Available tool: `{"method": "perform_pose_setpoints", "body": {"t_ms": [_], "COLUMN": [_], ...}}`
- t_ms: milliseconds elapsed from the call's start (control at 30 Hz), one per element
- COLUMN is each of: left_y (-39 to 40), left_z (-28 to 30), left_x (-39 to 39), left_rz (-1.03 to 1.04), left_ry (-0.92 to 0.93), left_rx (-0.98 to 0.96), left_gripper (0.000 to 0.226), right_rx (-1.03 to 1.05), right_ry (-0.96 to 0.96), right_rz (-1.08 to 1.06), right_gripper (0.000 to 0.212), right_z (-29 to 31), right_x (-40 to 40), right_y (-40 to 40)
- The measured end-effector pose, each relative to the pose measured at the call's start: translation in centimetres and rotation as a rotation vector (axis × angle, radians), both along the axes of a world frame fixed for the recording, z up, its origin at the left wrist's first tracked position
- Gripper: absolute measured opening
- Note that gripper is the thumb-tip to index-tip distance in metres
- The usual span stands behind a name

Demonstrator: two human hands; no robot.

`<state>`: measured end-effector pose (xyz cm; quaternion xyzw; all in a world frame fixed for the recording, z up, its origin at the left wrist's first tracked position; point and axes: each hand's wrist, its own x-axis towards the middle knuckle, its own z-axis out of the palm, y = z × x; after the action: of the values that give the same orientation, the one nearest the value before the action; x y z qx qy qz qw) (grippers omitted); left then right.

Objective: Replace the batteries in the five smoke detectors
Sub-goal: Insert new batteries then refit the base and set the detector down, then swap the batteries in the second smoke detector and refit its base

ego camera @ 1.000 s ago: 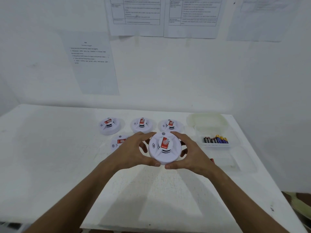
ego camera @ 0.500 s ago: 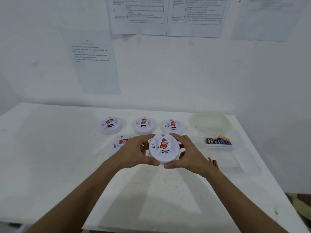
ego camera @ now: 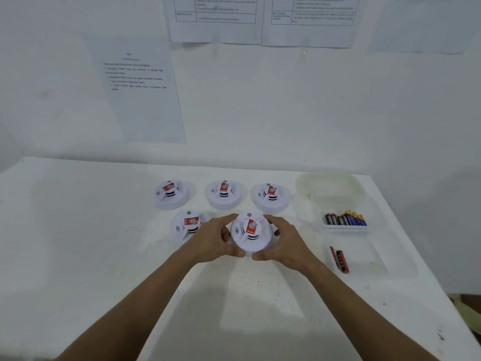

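Note:
A white round smoke detector (ego camera: 251, 234) with a red label sits between both hands near the table's middle. My left hand (ego camera: 216, 241) grips its left side and my right hand (ego camera: 285, 242) grips its right side, fingers curled round the rim. Another detector (ego camera: 188, 225) lies just to the left, partly behind my left hand. Three more stand in a row behind: left detector (ego camera: 170, 194), middle detector (ego camera: 224, 194), right detector (ego camera: 270, 196). Several batteries (ego camera: 345, 218) lie in a clear tray (ego camera: 348, 229) at the right. Two red-black batteries (ego camera: 339, 259) lie nearer.
A translucent lidded container (ego camera: 330, 186) stands at the back right. A clear flat tray (ego camera: 377, 256) holds the two loose batteries. The white table (ego camera: 78, 243) ends at a wall with taped papers (ego camera: 140, 89); its right edge drops off near the trays.
Both hands with the held detector have moved a little farther from me and lower toward the table. The two loose batteries at the right have come into view.

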<state>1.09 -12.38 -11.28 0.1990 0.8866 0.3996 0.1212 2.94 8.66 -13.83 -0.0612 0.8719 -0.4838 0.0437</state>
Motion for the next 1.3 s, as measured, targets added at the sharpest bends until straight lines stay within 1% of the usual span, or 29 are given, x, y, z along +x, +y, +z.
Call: {"method": "perform_pose_setpoints", "body": {"t_ms": [200,333,467,633,700,767,900,933,1033,1067,1100,1167,1233,1300], "left_y": [0.4,0.4,0.2,-0.1,-0.8,-2.0,-6.4,-7.5,-10.3,-10.9,-11.5,-12.2,-12.5,-12.6], "left_z": [-0.7,-1.3,-1.8,-1.5,-0.6,0.5,2.4,2.9,3.1,3.0,2.6,1.6,0.8,0.1], "left_x": [-0.7,-1.1,-1.2,-1.2,-1.3,-1.5,-2.1,-2.1,-1.8,-1.6,-1.5,-1.6,-1.6,-1.9], "left_rz": [0.018,0.019,0.025,0.034,0.066,0.092,0.223,0.246,0.270,0.276,0.275,0.251,0.247,0.257], "left_ry": [-0.112,-0.170,-0.210,-0.204,-0.153,-0.092,-0.010,0.003,-0.009,-0.022,-0.029,-0.018,-0.030,-0.060], "left_rx": [-0.005,-0.016,-0.006,-0.050,-0.090,-0.110,-0.099,-0.112,-0.132,-0.138,-0.153,-0.191,-0.218,-0.239], "left_gripper": [0.077,0.081,0.083,0.087,0.090,0.088,0.081,0.079,0.063,0.066,0.074,0.087,0.084,0.082], "right_rx": [0.103,0.177,0.219,0.250,0.232,0.189,0.147,0.149,0.173,0.180,0.205,0.297,0.371,0.397], "right_ry": [-0.026,-0.029,-0.017,-0.041,-0.011,0.014,0.041,0.034,-0.005,-0.030,-0.057,-0.083,-0.077,-0.091], "right_rz": [-0.027,-0.011,0.001,0.022,-0.003,-0.003,0.125,0.163,0.264,0.287,0.304,0.344,0.381,0.383], "right_gripper": [0.088,0.088,0.106,0.102,0.102,0.099,0.094,0.094,0.100,0.103,0.108,0.117,0.127,0.123], "right_z": [-1.1,-1.1,-1.0,0.2,0.6,1.5,2.7,2.9,3.0,2.9,2.9,2.6,2.0,1.6], "right_x": [-0.8,-1.2,-1.0,-0.8,-1.0,-1.4,-3.1,-3.5,-4.6,-5.0,-5.2,-5.8,-6.3,-6.5], "right_y": [-0.5,-0.7,-0.8,-0.5,-0.5,-1.1,-4.0,-5.1,-8.3,-9.2,-10.3,-11.8,-13.0,-13.4]}}
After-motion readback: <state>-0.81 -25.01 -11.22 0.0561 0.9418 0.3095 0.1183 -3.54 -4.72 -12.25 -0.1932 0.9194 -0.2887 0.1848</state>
